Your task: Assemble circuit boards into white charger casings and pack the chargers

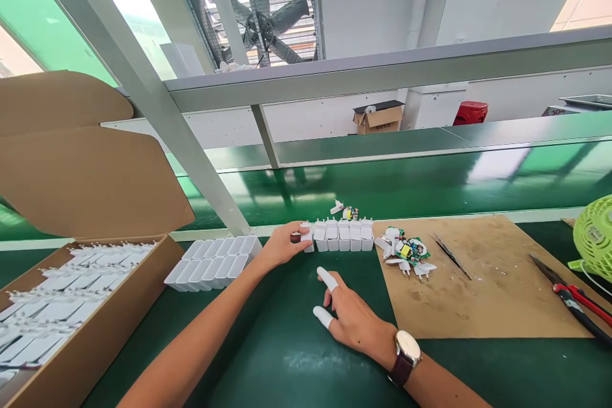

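Note:
My left hand (283, 245) pinches a white charger housing (308, 238) between thumb and fingers, at the left end of a row of similar housings (344, 240). These stand side by side on the green bench, with small pins or wires showing at their tops. My right hand (351, 312) is held in front of the row, fingers apart and holding nothing. White finger cots cover its thumb and index fingertip, and a watch (406, 350) sits on that wrist. Left of my left hand lies a block of white open cases (215, 262).
An open cardboard box (138, 296) at the left holds many white parts. On a brown sheet (459, 306) lie circuit boards with white plug parts (407, 251) and tweezers (450, 255). Red-handled cutters (574, 296) and a green fan (593, 236) are at the right. A slanted metal post (191, 159) rises behind.

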`<state>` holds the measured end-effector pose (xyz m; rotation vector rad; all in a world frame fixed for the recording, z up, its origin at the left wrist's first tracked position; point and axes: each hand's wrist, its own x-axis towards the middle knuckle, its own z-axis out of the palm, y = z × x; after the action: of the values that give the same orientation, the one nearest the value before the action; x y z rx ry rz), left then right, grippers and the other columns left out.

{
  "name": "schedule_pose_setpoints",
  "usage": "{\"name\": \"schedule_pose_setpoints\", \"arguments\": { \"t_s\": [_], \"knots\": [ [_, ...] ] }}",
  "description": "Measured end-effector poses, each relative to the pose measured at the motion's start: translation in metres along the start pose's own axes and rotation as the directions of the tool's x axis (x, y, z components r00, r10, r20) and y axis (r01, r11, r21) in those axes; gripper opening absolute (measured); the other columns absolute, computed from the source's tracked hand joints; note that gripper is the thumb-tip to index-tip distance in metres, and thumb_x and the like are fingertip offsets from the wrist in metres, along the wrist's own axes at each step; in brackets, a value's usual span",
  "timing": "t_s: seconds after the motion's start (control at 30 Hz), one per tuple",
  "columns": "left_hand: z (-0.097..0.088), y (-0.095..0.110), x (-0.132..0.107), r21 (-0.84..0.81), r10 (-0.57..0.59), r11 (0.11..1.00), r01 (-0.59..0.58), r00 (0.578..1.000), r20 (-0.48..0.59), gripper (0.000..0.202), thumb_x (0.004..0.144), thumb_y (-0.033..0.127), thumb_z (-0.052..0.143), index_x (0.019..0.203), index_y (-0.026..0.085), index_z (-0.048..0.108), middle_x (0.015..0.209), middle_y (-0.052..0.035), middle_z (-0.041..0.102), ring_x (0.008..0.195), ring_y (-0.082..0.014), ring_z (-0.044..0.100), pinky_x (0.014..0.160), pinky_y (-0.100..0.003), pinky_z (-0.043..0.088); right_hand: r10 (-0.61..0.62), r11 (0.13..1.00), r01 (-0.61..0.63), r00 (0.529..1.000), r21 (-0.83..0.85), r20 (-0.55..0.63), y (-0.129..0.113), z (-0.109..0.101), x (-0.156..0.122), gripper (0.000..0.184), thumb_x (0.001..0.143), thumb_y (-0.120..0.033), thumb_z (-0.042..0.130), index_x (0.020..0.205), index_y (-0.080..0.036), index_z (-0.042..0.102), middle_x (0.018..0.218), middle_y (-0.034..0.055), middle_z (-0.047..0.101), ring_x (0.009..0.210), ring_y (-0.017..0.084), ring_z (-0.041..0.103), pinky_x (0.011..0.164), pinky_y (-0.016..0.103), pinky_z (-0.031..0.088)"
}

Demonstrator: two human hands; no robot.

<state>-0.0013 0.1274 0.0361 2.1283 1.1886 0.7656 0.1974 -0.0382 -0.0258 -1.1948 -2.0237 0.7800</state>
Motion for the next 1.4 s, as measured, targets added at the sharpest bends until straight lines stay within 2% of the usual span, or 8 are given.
{"name": "schedule_pose_setpoints", "arguments": {
  "t_s": [0.17, 0.37, 0.5, 0.7, 0.87, 1.13, 1.3, 1.4],
  "knots": [
    [-0.004, 0.004, 0.002, -0.015, -0.045, 0.999, 0.046, 0.996, 0.074, 0.050, 0.072, 0.063, 0.076, 0.094, 0.019, 0.073, 0.125, -0.0111, 0.073, 0.105, -0.0268, 0.073, 0.096, -0.043, 0.062, -0.165, 0.977, 0.160, 0.986, -0.140, -0.023, -0.006, -0.002, -0.001, 0.075, 0.096, -0.017, 0.053, 0.160, -0.019, 0.014, 0.121, 0.0138, 0.055, 0.088, 0.021, 0.060, 0.082, 0.040, 0.057],
    [-0.033, 0.020, 0.027, 0.057, -0.052, 0.997, 0.044, 0.987, 0.149, 0.056, 0.086, 0.072, 0.057, 0.088, 0.020, 0.077, 0.130, -0.0095, 0.073, 0.111, -0.0279, 0.071, 0.096, -0.039, 0.060, -0.142, 0.966, 0.153, 0.988, -0.208, 0.066, -0.008, 0.004, 0.000, 0.065, 0.089, -0.014, 0.059, 0.150, -0.016, 0.036, 0.130, 0.0179, 0.056, 0.109, 0.031, 0.060, 0.094, 0.047, 0.056],
    [-0.044, 0.025, 0.067, 0.142, -0.048, 0.989, 0.033, 0.993, 0.107, 0.064, 0.093, 0.072, 0.045, 0.112, 0.019, 0.074, 0.138, -0.0116, 0.068, 0.112, -0.0280, 0.071, 0.099, -0.040, 0.058, -0.141, 0.970, 0.149, 0.989, -0.192, 0.054, 0.001, 0.016, 0.001, 0.059, 0.087, -0.016, 0.062, 0.144, -0.020, 0.044, 0.130, 0.0151, 0.055, 0.110, 0.030, 0.058, 0.095, 0.047, 0.054],
    [-0.021, 0.012, 0.112, 0.290, -0.006, 0.952, -0.096, 0.943, 0.332, 0.064, 0.076, 0.070, 0.068, 0.123, 0.026, 0.072, 0.129, -0.0084, 0.073, 0.120, -0.0322, 0.067, 0.098, -0.040, 0.057, -0.119, 0.979, 0.135, 0.987, -0.151, 0.109, 0.006, 0.013, 0.004, 0.061, 0.085, -0.019, 0.063, 0.143, -0.020, 0.046, 0.130, 0.0146, 0.056, 0.111, 0.031, 0.058, 0.094, 0.047, 0.055],
    [-0.006, -0.005, 0.129, 0.396, 0.022, 0.898, -0.194, 0.917, 0.399, 0.059, 0.081, 0.061, 0.065, 0.128, 0.026, 0.068, 0.125, -0.0085, 0.074, 0.121, -0.0303, 0.066, 0.105, -0.041, 0.052, -0.078, 0.981, 0.108, 0.981, -0.162, 0.180, -0.001, 0.000, 0.009, 0.051, 0.086, -0.020, 0.061, 0.136, -0.012, 0.055, 0.129, 0.0192, 0.057, 0.110, 0.034, 0.060, 0.093, 0.049, 0.057],
    [-0.016, -0.008, 0.123, 0.500, 0.088, 0.860, -0.104, 0.995, 0.056, 0.025, 0.081, 0.025, 0.057, 0.101, 0.021, 0.072, 0.108, -0.0092, 0.068, 0.091, -0.0244, 0.069, 0.087, -0.038, 0.056, -0.114, 0.971, 0.142, 0.982, -0.194, 0.152, 0.000, -0.009, 0.010, 0.047, 0.094, -0.028, 0.054, 0.137, -0.010, 0.053, 0.132, 0.0193, 0.057, 0.109, 0.030, 0.063, 0.096, 0.043, 0.057],
    [-0.060, 0.010, 0.097, 0.424, 0.192, 0.902, -0.076, 0.953, -0.236, 0.020, 0.086, 0.024, 0.049, 0.099, 0.019, 0.063, 0.124, -0.0142, 0.059, 0.115, -0.0284, 0.062, 0.098, -0.045, 0.054, -0.196, 0.924, 0.211, 0.977, -0.320, 0.080, 0.000, -0.012, 0.011, 0.036, 0.095, -0.022, 0.053, 0.127, -0.009, 0.059, 0.127, 0.0194, 0.060, 0.105, 0.030, 0.064, 0.092, 0.044, 0.058],
    [-0.083, 0.029, 0.062, 0.344, 0.204, 0.934, -0.099, 0.937, -0.285, 0.021, 0.091, 0.032, 0.048, 0.104, 0.020, 0.060, 0.131, -0.0145, 0.059, 0.105, -0.0246, 0.067, 0.090, -0.042, 0.059, -0.246, 0.882, 0.216, 0.969, -0.419, -0.020, 0.005, -0.014, 0.013, 0.031, 0.095, -0.016, 0.052, 0.123, -0.010, 0.061, 0.122, 0.0181, 0.064, 0.096, 0.028, 0.066, 0.087, 0.044, 0.059]
  ]
}}
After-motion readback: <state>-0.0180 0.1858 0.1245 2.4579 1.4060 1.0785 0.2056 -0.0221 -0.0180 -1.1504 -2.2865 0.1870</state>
